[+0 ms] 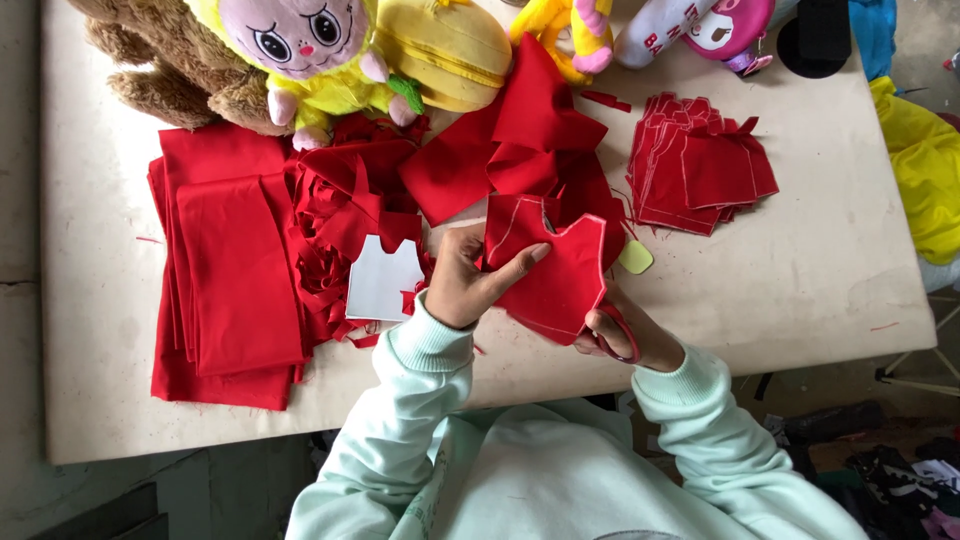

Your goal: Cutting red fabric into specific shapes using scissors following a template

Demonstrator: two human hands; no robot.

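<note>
While the far left of the beige table (820,270) is taken up by a stack of folded red cloth (225,270), flat and smooth with long straight edges, right next to it sits a messy heap of red fabric scraps (340,215), all curly strips and offcuts. A white paper pattern piece (382,280) shaped like a tiny vest lies against that heap, partly tucked under it.

Then comes the left hand (470,285). Its thumb lies across the front of a red cut garment piece (555,270) and the other fingers curl behind it, so it's pinching the cloth by its left edge and holding it up just above the table. The piece has pale chalk lines along its neckline and a rounded bottom.

The right hand (625,338) sits under the lower right corner of that piece, fingers closed through the red loop handle of a pair of scissors (618,335). The blades are hidden behind the fabric, so I can't tell how far apart they are.

A small pale yellow chalk chip (635,257) rests just right of the piece. Further right is a neat pile of cut red pieces (700,165). Along the back edge there's a brown plush (170,65), a yellow plush doll (315,55) with a pink face, and a yellow cushion (445,50).
</note>
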